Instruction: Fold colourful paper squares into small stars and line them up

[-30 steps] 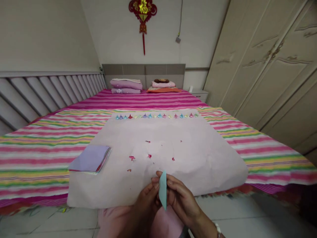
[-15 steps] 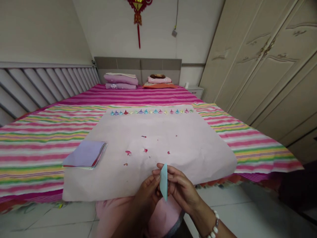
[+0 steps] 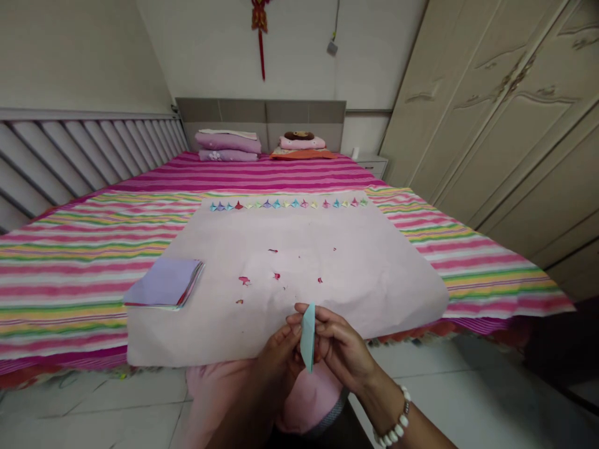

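Both my hands meet at the near edge of the bed, pinching a small folded piece of light blue paper (image 3: 307, 337) held upright on edge. My left hand (image 3: 278, 358) grips it from the left, fingers pressed together. My right hand (image 3: 344, 352), with a white bead bracelet on the wrist, grips it from the right. Under and beyond the hands lies a large pale pink paper sheet (image 3: 327, 255) spread on the bed. A stack of coloured paper squares (image 3: 165, 284), lilac on top, rests on its left part.
A row of several small folded paper pieces (image 3: 287, 204) lines the sheet's far edge. Tiny red scraps (image 3: 244, 280) dot its middle. The striped bedspread (image 3: 60, 262) covers the bed, with pillows (image 3: 228, 144) at the headboard. Cream wardrobe doors (image 3: 505, 112) stand on the right.
The view has tipped slightly downward, so the wall ornament is mostly out of frame. Both hands still hold the blue paper in nearly the same pose.
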`<control>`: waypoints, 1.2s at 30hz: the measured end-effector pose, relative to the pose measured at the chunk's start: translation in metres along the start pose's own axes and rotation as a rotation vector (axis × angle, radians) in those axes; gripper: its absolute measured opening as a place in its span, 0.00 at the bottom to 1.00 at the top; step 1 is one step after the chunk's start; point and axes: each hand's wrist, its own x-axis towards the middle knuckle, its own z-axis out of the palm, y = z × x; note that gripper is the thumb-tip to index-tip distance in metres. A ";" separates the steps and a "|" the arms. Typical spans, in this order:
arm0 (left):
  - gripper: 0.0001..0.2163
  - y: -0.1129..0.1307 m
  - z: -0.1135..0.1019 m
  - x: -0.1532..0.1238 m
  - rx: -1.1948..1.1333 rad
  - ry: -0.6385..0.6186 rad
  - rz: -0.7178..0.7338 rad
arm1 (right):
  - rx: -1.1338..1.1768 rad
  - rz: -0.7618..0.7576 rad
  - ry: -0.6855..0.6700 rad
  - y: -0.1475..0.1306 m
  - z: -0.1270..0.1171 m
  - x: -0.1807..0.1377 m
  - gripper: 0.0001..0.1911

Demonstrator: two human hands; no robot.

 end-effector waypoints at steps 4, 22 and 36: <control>0.12 -0.002 -0.002 -0.001 0.012 0.043 0.011 | 0.019 0.004 0.009 0.000 0.000 -0.001 0.16; 0.14 -0.003 -0.002 -0.005 -0.019 0.077 -0.016 | -0.014 0.002 0.009 0.000 0.001 -0.005 0.15; 0.16 -0.008 -0.007 -0.005 -0.010 0.138 -0.047 | -0.033 0.010 0.040 -0.002 -0.003 -0.004 0.19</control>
